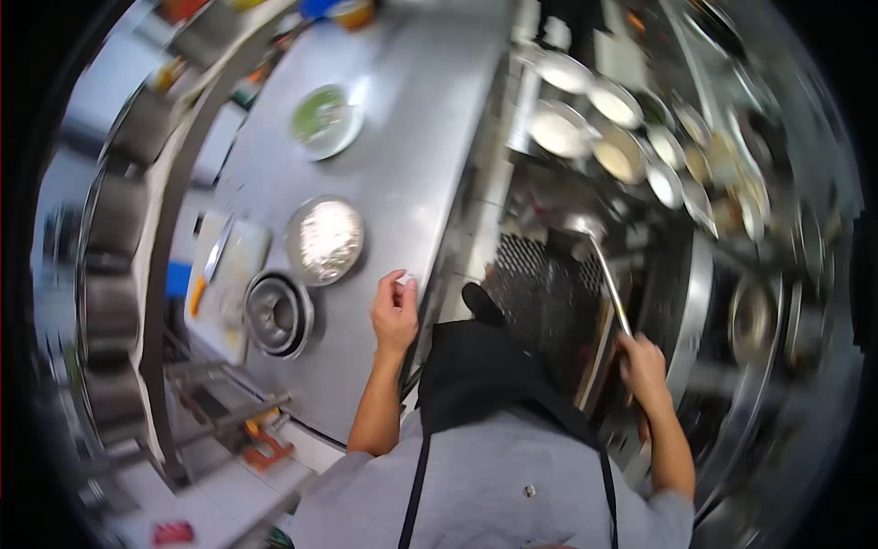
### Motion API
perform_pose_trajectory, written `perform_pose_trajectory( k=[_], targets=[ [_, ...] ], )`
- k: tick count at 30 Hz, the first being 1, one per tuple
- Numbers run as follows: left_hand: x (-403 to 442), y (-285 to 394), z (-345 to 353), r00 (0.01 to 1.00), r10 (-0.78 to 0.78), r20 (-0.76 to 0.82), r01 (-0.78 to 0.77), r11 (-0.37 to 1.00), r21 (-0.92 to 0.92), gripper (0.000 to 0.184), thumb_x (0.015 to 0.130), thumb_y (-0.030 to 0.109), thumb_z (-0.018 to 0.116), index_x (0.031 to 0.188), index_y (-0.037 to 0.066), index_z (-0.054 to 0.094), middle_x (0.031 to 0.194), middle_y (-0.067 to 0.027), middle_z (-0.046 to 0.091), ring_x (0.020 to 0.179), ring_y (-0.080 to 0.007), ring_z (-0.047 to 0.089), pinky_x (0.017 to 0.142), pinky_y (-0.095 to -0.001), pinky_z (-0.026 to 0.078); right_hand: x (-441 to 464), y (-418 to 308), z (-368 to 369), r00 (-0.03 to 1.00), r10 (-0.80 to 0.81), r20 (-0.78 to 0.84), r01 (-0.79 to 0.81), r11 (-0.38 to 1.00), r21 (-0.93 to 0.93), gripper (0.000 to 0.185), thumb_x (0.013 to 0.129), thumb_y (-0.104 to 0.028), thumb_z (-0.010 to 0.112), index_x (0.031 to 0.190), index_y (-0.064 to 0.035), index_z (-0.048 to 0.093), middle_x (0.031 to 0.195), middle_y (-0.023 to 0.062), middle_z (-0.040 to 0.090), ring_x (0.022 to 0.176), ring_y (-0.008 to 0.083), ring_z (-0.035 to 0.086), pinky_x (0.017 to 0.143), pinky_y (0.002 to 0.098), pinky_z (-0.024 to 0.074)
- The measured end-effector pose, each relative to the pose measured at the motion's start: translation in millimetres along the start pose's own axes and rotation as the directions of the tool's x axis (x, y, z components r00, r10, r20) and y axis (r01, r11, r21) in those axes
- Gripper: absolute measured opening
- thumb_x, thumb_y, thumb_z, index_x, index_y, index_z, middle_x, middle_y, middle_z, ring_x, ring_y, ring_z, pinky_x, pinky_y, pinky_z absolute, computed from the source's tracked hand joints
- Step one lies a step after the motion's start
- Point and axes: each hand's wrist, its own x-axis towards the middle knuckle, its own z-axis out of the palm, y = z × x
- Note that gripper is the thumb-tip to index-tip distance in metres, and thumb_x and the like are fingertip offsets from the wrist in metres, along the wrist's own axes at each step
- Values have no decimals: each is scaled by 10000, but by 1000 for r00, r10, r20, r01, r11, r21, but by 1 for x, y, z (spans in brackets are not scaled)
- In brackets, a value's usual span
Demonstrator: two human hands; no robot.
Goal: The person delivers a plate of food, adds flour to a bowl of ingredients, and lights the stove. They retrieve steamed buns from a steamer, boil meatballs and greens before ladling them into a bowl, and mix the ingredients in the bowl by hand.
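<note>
My right hand (pixel 645 371) is wrapped round the long handle of a ladle (pixel 611 285). Its metal bowl points away from me, over the dark floor strip beside the stove. Above the edge of the steel table, my left hand (pixel 395 316) is raised with its fingers curled in. A small pale spot shows by its thumb; I cannot make out what it is. Nearest to that hand on the table is a round metal bowl (pixel 326 241) with shiny, pale contents, partly blurred.
On the steel table (pixel 402 119) are nested metal bowls (pixel 276 314), a cutting board (pixel 240 284) with an orange-handled knife (pixel 208 270), and a plate (pixel 337 137) with something green. Several containers of pale contents (pixel 560 131) crowd the far right. A metal shelf (pixel 114 224) lines the left.
</note>
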Motion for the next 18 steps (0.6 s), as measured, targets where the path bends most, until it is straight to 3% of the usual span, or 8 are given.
perform_pose_trajectory(
  k=[4, 6, 8, 10, 12, 13, 17, 18],
  targets=[
    [-35, 4, 54, 993, 115, 20, -117, 984, 133, 192, 916, 134, 600, 1047, -4, 574, 615, 13, 475, 534, -62, 416, 493, -226, 357, -34, 47, 75, 950, 284, -133, -220, 905, 364, 584, 771, -22, 585, 1318, -114, 400, 815, 209, 594, 759, 363, 624, 644, 461, 501],
    [-71, 13, 40, 993, -112, -39, 113, 993, 19, 186, 934, 170, 586, 1050, 26, 568, 645, 22, 502, 561, -63, 452, 512, -226, 398, -37, 62, 98, 877, 321, 356, -431, 202, 880, 547, 794, -65, 593, 1311, -96, 418, 787, 231, 602, 708, 396, 615, 652, 459, 497],
    [-75, -15, 30, 937, -346, -38, 327, 913, -243, 187, 944, 205, 577, 1040, 45, 559, 672, 17, 529, 581, -67, 490, 522, -240, 435, -69, 61, 142, 813, 394, 430, -507, 112, 855, 514, 805, -100, 598, 1293, -51, 445, 812, 274, 611, 706, 438, 614, 666, 461, 495],
    [-58, -38, 51, 909, -412, 60, 412, 867, -280, 243, 924, 247, 603, 1063, 54, 552, 738, 0, 536, 574, -84, 492, 484, -222, 396, -124, 53, 209, 820, 563, -100, -454, 747, 485, 458, 811, -62, 561, 1262, -21, 492, 824, 198, 665, 691, 334, 658, 591, 447, 492],
    [-44, -39, 15, 856, -516, 46, 491, 781, -386, 231, 929, 267, 587, 985, 45, 558, 682, -42, 561, 519, -135, 494, 459, -251, 396, -148, 25, 244, 808, 563, -176, -352, 700, 621, 519, 787, -11, 550, 1297, 20, 458, 849, 204, 669, 679, 344, 657, 585, 440, 493],
    [-29, -51, 9, 796, -591, 130, 543, 602, -585, 286, 923, 314, 586, 983, 36, 558, 671, -52, 564, 520, -148, 498, 461, -256, 403, -169, 6, 234, 659, 682, 316, -512, 99, 853, 504, 806, 0, 556, 1302, 20, 466, 752, 114, 633, 522, 204, 590, 432, 344, 455],
    [55, -184, -25, 596, 5, 803, 803, -20, -596, 488, 883, 402, 582, 1123, -23, 570, 974, -133, 656, 829, -259, 622, 641, -359, 544, -218, -8, 214, 674, 618, 404, -327, -240, 914, 508, 814, -5, 580, 1307, -8, 456, 647, 46, 540, 446, 89, 490, 354, 255, 415],
    [50, -96, 9, 845, -366, 389, 472, 172, -864, 483, 906, 300, 554, 1258, -28, 513, 1173, -165, 610, 1028, -284, 610, 835, -413, 554, -229, -13, 207, 666, 625, 406, -285, -290, 914, 505, 818, -3, 575, 1307, -9, 448, 643, 42, 537, 447, 91, 482, 362, 250, 411]
  ],
)
